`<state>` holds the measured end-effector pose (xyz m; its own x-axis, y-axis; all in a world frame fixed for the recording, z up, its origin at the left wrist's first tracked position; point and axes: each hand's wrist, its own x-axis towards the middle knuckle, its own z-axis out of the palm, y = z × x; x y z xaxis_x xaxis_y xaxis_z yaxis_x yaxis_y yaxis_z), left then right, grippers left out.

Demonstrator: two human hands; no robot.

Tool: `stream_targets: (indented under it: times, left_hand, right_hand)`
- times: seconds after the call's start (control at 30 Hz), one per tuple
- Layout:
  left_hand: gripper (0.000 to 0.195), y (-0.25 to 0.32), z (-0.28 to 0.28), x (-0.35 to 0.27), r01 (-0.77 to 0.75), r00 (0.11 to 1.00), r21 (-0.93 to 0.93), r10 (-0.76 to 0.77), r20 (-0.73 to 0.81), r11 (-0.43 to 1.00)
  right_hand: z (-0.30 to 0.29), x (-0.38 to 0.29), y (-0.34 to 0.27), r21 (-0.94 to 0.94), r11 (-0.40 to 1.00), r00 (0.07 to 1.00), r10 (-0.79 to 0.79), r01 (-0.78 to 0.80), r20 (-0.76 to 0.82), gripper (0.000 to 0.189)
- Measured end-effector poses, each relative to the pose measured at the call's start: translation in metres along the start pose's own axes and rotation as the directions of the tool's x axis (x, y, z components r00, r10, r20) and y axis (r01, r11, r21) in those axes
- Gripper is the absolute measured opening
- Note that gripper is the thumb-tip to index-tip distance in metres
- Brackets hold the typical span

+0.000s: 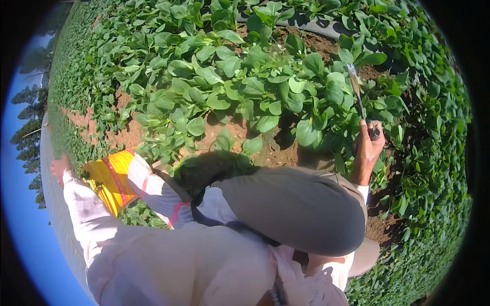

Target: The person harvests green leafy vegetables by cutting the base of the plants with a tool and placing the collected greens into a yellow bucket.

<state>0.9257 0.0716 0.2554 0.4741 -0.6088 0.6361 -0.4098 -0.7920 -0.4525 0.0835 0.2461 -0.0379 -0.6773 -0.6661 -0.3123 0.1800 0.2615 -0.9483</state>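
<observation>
In my right hand [368,151] is a hand weeding tool [356,88] with a narrow flat metal blade and a dark, tube-like handle end. Its blade points away from me, over the leafy green plants [317,88]. My left hand [62,169] is stretched far out to the left, blurred, just beyond a yellow bag [115,178] with red bands and printed writing. Whether its fingers hold anything cannot be made out. A white woven sack [160,191] with pink stripes lies against the yellow bag, beside my bent knee.
Broad-leaved seedlings [229,61] grow densely on all sides. Reddish-brown bare soil [226,134] shows between them before my knee [298,210]. A grey strip [310,28] crosses the bed at the top. Pale sheeting [61,214] and trees [28,130] stand at the left.
</observation>
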Motion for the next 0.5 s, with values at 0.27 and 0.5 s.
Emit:
stream_targets:
  times: [0.27, 0.5]
  left_hand:
    - [0.023, 0.4, -0.23, -0.274, -0.328, 0.318, -0.879, 0.836, -0.447, -0.345]
    - [0.026, 0.506, -0.389, -0.521, -0.332, -0.319, -0.42, 0.52, -0.792, -0.845]
  right_hand:
    - [-0.025, -0.037, 0.018, -0.488, 0.864, 0.988, -0.152, 0.125, -0.016, 0.014]
    - [-0.03, -0.058, 0.017, -0.515, 0.853, 0.995, -0.098, 0.079, -0.009, 0.01]
